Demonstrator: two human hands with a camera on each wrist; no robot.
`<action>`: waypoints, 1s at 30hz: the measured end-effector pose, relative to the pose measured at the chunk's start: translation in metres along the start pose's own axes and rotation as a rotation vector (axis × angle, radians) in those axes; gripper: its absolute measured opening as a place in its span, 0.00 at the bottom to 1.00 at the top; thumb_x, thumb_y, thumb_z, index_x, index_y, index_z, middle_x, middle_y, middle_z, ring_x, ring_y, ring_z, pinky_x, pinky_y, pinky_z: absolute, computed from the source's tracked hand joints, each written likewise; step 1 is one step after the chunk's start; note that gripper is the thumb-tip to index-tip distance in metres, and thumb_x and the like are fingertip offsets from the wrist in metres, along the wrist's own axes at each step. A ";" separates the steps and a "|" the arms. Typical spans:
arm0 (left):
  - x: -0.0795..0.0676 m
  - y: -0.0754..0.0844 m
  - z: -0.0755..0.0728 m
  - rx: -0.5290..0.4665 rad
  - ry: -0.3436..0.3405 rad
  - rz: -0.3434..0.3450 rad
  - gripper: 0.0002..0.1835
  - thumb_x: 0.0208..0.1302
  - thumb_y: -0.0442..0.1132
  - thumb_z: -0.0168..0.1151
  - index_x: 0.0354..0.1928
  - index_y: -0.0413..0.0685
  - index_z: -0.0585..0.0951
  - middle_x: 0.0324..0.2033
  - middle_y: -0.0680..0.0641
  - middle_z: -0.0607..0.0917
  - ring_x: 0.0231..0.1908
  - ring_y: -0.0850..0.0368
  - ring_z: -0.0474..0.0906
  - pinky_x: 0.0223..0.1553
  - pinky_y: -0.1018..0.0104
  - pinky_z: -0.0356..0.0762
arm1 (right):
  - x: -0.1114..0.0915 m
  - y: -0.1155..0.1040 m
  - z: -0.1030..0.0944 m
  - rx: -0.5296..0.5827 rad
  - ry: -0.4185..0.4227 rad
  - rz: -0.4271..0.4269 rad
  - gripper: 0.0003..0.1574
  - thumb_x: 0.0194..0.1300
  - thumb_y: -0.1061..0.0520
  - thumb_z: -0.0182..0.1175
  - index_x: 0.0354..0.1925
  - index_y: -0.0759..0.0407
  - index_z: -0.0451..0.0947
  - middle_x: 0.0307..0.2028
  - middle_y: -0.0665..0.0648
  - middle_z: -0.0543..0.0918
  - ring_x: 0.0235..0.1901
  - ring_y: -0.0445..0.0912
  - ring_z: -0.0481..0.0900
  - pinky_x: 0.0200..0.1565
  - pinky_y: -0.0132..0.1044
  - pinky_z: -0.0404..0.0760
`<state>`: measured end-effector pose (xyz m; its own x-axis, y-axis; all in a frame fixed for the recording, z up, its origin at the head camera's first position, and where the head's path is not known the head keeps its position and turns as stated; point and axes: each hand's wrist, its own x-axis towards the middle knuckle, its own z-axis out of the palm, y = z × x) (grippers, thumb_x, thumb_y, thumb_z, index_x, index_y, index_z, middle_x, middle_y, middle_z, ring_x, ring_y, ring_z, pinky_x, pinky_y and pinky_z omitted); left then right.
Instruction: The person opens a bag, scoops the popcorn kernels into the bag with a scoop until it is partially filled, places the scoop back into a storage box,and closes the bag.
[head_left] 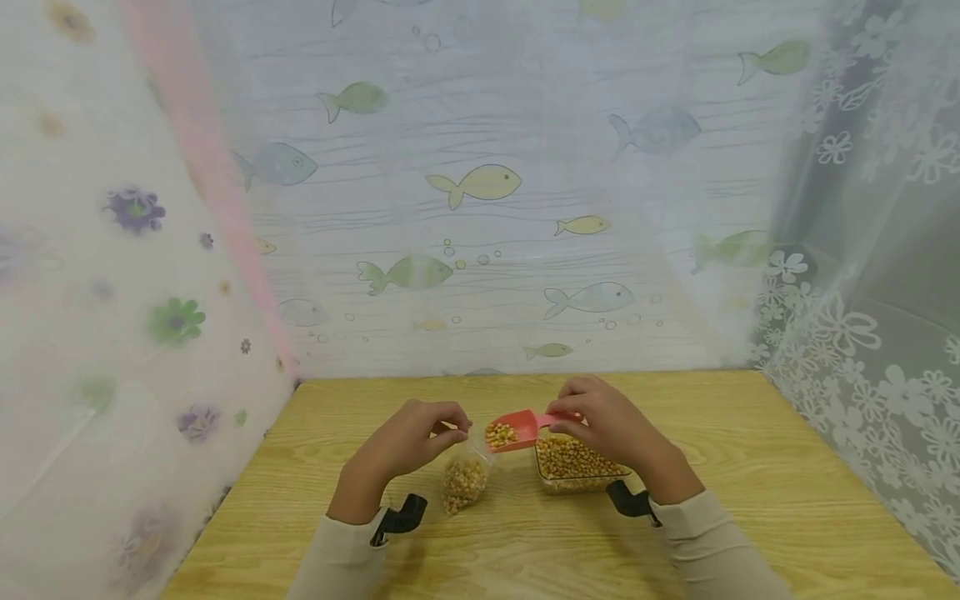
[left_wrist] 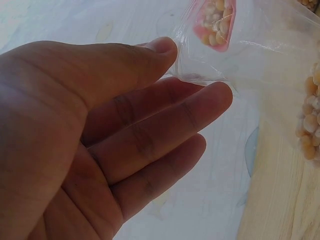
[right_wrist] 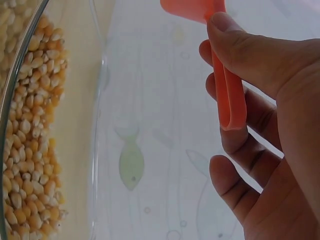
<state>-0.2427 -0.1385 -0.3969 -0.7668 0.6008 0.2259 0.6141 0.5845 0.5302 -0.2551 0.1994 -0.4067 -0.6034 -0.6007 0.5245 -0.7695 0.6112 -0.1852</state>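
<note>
My left hand point(head_left: 420, 435) pinches the top edge of a clear plastic bag point(left_wrist: 270, 65) between thumb and forefinger. Corn kernels point(head_left: 464, 482) fill the lower part of the bag. A pinkish-red scoop point(head_left: 529, 427) carrying kernels point(head_left: 501, 433) is held by its handle in my right hand point(head_left: 611, 419). The scoop's front end is at the bag's mouth, and in the left wrist view its kernels show through the plastic. In the right wrist view, thumb and fingers pinch the looped handle point(right_wrist: 232, 100).
A clear rectangular container point(head_left: 585, 485) of corn kernels point(right_wrist: 32, 155) stands on the wooden table point(head_left: 510, 550), below my right hand. Printed curtains point(head_left: 480, 183) with fish and flowers hang behind the table and along both sides.
</note>
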 end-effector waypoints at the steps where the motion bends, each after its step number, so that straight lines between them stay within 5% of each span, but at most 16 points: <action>1: 0.000 0.000 0.000 0.003 0.001 -0.002 0.02 0.76 0.42 0.63 0.45 0.59 0.84 0.47 0.56 0.88 0.45 0.61 0.89 0.47 0.67 0.86 | 0.001 -0.001 0.000 -0.002 -0.001 -0.004 0.07 0.65 0.52 0.74 0.41 0.48 0.90 0.37 0.43 0.82 0.38 0.38 0.74 0.41 0.37 0.79; 17: -0.001 0.001 0.000 0.014 0.001 -0.013 0.04 0.75 0.43 0.63 0.46 0.54 0.85 0.44 0.58 0.87 0.45 0.59 0.90 0.47 0.66 0.86 | 0.018 -0.012 0.003 -0.042 -0.035 -0.108 0.06 0.64 0.52 0.74 0.41 0.48 0.91 0.37 0.44 0.82 0.39 0.40 0.75 0.43 0.38 0.79; 30: 0.000 0.002 0.000 -0.005 0.002 -0.013 0.02 0.76 0.42 0.63 0.44 0.58 0.84 0.45 0.60 0.87 0.45 0.63 0.89 0.47 0.68 0.85 | 0.039 -0.028 -0.008 -0.140 -0.172 -0.135 0.07 0.66 0.45 0.71 0.39 0.43 0.89 0.37 0.44 0.80 0.36 0.40 0.71 0.40 0.34 0.76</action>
<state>-0.2418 -0.1375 -0.3961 -0.7748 0.5925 0.2206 0.6035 0.5892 0.5372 -0.2559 0.1629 -0.3747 -0.5335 -0.7531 0.3851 -0.8161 0.5779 -0.0006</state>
